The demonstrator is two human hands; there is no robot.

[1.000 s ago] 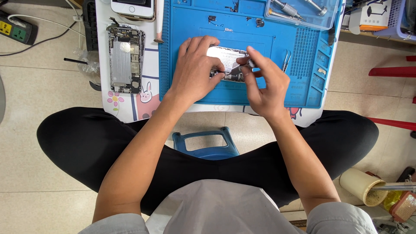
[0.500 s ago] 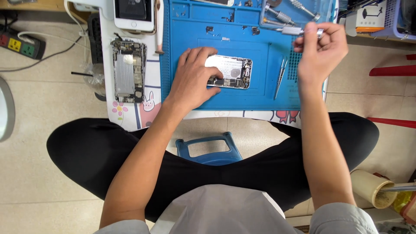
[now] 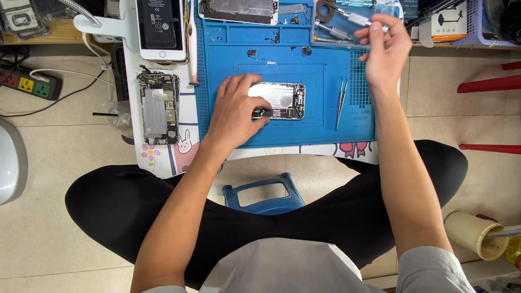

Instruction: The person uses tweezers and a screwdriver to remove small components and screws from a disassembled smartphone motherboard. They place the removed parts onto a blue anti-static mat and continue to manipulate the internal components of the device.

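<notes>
Hands, two, now well apart. Your left hand [image 3: 234, 111] lies flat on the opened phone chassis [image 3: 279, 100], fingers spread over its left end and pinning it to the blue repair mat [image 3: 217, 49]. A second ago both hands were pressed together over that chassis; half a second ago your right hand had already left it, and it is now raised toward 1 o'clock.

Right hand [image 3: 386, 51]: fingers closed on a slim silver screwdriver [image 3: 361, 20], lifted over the clear tool tray [image 3: 347, 24] at the mat's far edge. By that change, the fine two-handed work on the chassis looks paused for a tool pick.

Chassis: centre of the mat, long side running 9 to 3 o'clock, innards exposed at its right end.

Tweezers [image 3: 341, 100]: just beside the chassis at 3 o'clock, lying free on the mat.

Second stripped phone frame [image 3: 157, 115]: at 9 o'clock from your left hand, off the mat, on the white worktop [image 3: 163, 157].

Phone with dark back panel [image 3: 160, 27]: at 11 o'clock.

Power strip [image 3: 27, 84]: on the floor, far out at 9 o'clock.
</notes>
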